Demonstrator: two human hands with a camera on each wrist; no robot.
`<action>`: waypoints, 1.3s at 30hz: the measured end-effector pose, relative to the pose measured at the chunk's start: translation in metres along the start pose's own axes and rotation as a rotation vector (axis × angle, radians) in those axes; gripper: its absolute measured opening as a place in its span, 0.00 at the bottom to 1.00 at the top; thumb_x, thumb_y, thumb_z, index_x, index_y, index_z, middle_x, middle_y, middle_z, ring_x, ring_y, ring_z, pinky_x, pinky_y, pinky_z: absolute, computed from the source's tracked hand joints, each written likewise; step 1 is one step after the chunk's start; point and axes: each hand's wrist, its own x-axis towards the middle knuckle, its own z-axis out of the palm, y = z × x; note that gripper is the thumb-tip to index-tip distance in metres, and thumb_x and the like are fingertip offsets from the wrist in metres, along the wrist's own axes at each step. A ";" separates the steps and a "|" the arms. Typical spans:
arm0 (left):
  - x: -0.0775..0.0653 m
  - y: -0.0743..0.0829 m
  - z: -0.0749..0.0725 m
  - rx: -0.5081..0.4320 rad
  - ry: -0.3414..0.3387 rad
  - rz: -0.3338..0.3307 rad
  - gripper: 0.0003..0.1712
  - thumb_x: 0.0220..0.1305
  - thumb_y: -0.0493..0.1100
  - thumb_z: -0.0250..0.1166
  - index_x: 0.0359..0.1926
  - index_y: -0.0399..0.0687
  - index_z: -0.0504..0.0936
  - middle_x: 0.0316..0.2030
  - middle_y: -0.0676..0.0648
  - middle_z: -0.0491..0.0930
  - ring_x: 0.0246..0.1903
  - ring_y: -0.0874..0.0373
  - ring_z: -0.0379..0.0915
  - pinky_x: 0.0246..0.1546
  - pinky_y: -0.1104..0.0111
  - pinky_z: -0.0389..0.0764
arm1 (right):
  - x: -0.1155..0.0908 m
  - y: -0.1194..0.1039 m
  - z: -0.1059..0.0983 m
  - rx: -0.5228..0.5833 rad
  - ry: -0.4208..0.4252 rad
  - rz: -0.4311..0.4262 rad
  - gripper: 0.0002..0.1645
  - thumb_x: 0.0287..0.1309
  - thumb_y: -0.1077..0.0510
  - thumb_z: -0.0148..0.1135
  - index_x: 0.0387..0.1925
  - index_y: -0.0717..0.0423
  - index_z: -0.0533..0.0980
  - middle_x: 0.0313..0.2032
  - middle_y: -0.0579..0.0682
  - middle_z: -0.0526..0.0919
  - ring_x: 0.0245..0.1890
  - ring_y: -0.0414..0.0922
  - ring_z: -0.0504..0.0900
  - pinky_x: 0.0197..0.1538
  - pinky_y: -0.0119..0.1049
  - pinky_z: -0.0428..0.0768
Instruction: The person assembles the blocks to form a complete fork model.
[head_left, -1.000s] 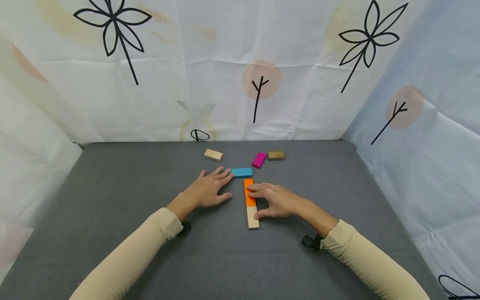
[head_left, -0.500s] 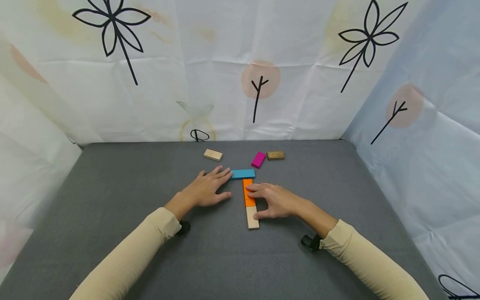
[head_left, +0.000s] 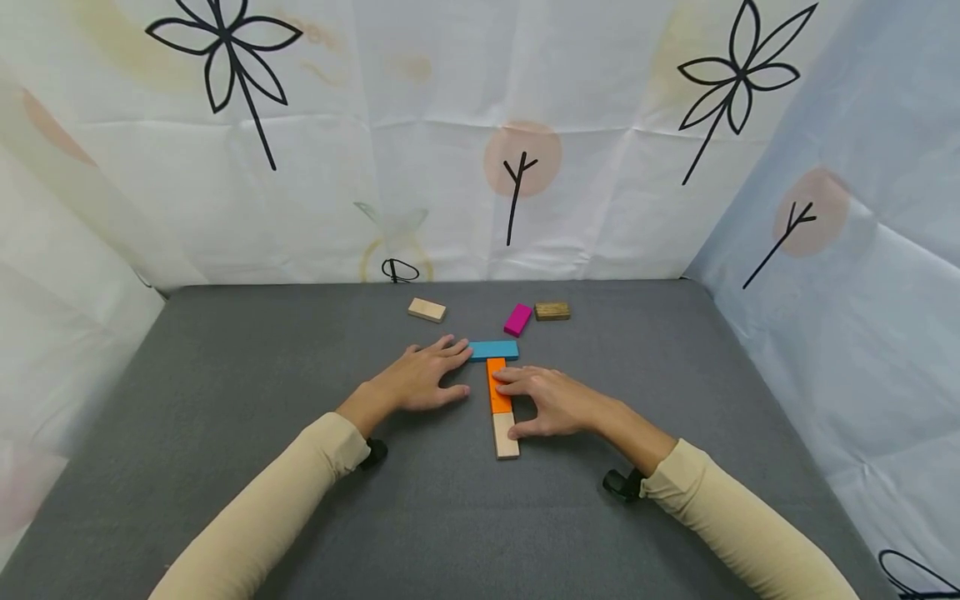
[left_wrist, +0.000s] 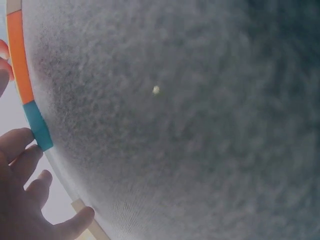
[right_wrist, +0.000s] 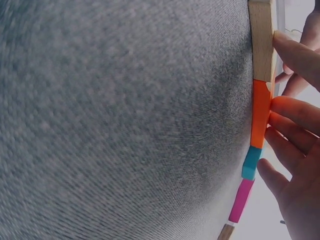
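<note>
In the head view a blue block (head_left: 495,351) lies crosswise at the far end of an orange block (head_left: 501,405), and a pale wooden block (head_left: 506,447) continues the orange one toward the person. The left hand (head_left: 420,379) is spread, its fingertips touching the blue block's left end. From the right, the right hand (head_left: 555,404) rests fingertips on the orange block and the thumb against the pale wooden block. The right wrist view shows these fingers fairly straight along the orange block (right_wrist: 260,112) and pale block (right_wrist: 262,42).
Farther back on the grey table (head_left: 300,350) lie a second pale wooden block (head_left: 427,310), a magenta block (head_left: 517,320) and a dark brown block (head_left: 552,311). A white printed cloth (head_left: 442,183) rises behind the table's back edge.
The blue block has slid to the right and slightly toward the person, and now sits across the orange block's end. The left hand has moved slightly right; the right hand has stayed put.
</note>
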 end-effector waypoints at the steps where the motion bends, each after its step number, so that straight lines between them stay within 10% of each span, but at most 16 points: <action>1: 0.001 0.000 0.000 -0.006 -0.004 0.003 0.43 0.71 0.64 0.54 0.78 0.50 0.56 0.77 0.48 0.52 0.76 0.47 0.43 0.66 0.36 0.54 | 0.000 0.000 0.000 0.000 0.000 -0.001 0.42 0.58 0.40 0.69 0.67 0.59 0.72 0.72 0.53 0.64 0.72 0.54 0.63 0.68 0.58 0.63; 39: 0.006 0.003 0.001 0.035 -0.002 0.033 0.43 0.70 0.63 0.57 0.77 0.51 0.56 0.77 0.47 0.53 0.76 0.47 0.44 0.67 0.37 0.53 | -0.001 0.004 0.002 0.000 0.021 -0.027 0.42 0.58 0.40 0.70 0.67 0.60 0.72 0.72 0.54 0.65 0.72 0.54 0.63 0.68 0.57 0.64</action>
